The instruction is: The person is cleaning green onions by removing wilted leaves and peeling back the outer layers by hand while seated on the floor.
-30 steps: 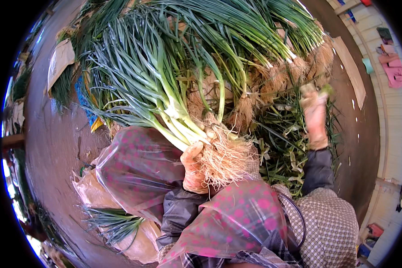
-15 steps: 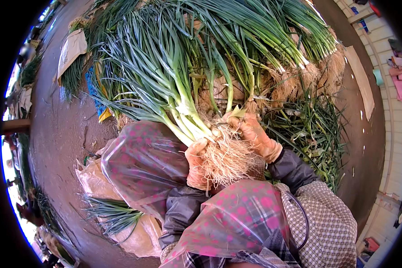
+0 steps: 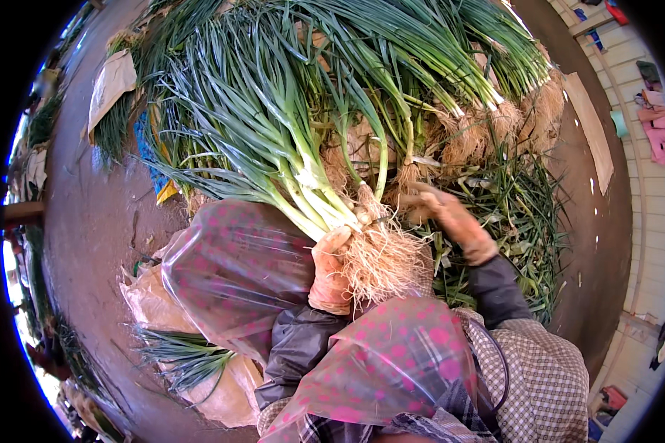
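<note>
My left hand (image 3: 331,273), in a stained pale-orange glove, is closed around the white lower stalks of a bunch of green onions (image 3: 303,177) over my lap. Their long green leaves fan up and to the left. A thick tuft of pale roots (image 3: 384,258) hangs out beside the left hand. To the right of these roots is my right hand (image 3: 454,221), gloved alike and apart from the bunch. Its fingers stretch leftward, somewhat smeared by motion, with nothing visible in them, near the roots of another green onion (image 3: 408,177).
A large heap of green onions (image 3: 428,52) lies ahead, roots toward the right. Loose trimmed leaves (image 3: 517,214) are piled at my right. At left are plastic sacking (image 3: 225,391) with a small bunch of greens (image 3: 188,354) and brown floor (image 3: 89,244). Clear plastic (image 3: 236,258) covers my knees.
My right hand has left the bunch, moving to the right. The yellowish leaf piece it was at no longer shows there. My left hand keeps its hold on the green onions.
</note>
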{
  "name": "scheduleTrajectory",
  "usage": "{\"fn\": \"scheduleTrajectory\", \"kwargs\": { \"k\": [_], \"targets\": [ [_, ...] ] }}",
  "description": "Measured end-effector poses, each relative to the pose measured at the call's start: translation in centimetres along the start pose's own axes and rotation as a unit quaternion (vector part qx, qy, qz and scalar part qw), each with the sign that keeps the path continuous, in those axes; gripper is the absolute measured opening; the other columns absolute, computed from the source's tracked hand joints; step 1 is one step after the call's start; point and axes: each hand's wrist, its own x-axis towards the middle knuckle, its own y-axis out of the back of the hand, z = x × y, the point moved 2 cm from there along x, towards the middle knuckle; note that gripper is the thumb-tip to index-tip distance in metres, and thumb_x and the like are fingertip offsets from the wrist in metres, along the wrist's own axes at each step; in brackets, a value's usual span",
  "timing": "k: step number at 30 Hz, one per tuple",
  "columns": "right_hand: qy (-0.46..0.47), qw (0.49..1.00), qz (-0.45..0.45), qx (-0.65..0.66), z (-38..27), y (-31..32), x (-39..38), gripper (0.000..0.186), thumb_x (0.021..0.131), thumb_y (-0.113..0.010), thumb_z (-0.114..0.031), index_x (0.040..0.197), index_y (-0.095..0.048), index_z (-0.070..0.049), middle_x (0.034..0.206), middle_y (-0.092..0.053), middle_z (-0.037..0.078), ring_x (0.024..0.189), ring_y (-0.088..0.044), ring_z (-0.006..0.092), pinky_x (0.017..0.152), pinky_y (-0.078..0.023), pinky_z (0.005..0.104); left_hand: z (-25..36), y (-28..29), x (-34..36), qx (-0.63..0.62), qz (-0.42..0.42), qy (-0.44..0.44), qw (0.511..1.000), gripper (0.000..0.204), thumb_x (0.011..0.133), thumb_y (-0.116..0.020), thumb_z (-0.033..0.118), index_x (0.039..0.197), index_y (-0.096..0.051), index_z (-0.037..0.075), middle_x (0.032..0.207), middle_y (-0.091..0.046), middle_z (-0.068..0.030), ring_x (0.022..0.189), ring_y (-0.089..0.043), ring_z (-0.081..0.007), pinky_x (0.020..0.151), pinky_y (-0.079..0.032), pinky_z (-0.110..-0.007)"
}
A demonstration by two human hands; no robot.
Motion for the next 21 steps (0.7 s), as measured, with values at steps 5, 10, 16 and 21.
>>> {"fn": "scheduleTrajectory", "kwargs": {
  "k": [5,10,16,21],
  "targets": [
    [-0.041,0.793,-0.172,0.583,-4.2,-8.8,9.1,0.05,0.097,-0.048,-0.028,0.135,-0.041,0.003,0.12,-0.06,0.015,0.101,-0.062,0.0196,0.091,-0.05,0.0304,0.5,1.4,-0.5,0.148,0.028,0.083,0.985,0.036,0.088,-0.05,0.018,0.116,-0.057,-0.002,0.103,-0.064,-0.0117,0.093,-0.062,-0.0226,0.085,-0.05,-0.035],
    [0.082,0.984,0.132,-0.084,-3.2,-7.6,7.9,0.034,0.093,-0.047,-0.022,0.113,-0.053,0.005,0.081,-0.067,0.016,0.074,-0.066,0.0257,0.068,-0.053,0.0361,1.0,1.5,-1.0,0.172,0.016,0.077,0.982,0.038,0.086,-0.053,0.018,0.117,-0.056,-0.004,0.101,-0.065,-0.0129,0.09,-0.064,-0.0225,0.081,-0.052,-0.034],
    [0.199,0.979,-0.027,0.021,-3.3,-6.3,3.2,0.048,0.099,-0.043,-0.036,0.123,-0.049,0.005,0.1,-0.066,0.01,0.09,-0.062,0.0229,0.081,-0.047,0.0339,-0.2,3.3,-0.3,0.156,0.03,0.109,0.981,0.032,0.089,-0.053,0.014,0.114,-0.059,-0.004,0.101,-0.065,-0.0112,0.092,-0.064,-0.0204,0.084,-0.051,-0.032],
    [0.074,0.973,0.093,-0.199,-3.9,-4.9,1.5,0.04,0.094,-0.05,-0.042,0.108,-0.06,-0.006,0.081,-0.064,0.019,0.073,-0.064,0.0297,0.061,-0.048,0.0331,-0.2,1.2,0.2,0.191,0.006,0.113,0.975,0.032,0.089,-0.055,0.015,0.115,-0.059,-0.003,0.102,-0.064,-0.0086,0.093,-0.062,-0.0178,0.085,-0.049,-0.03]
  ]
}}
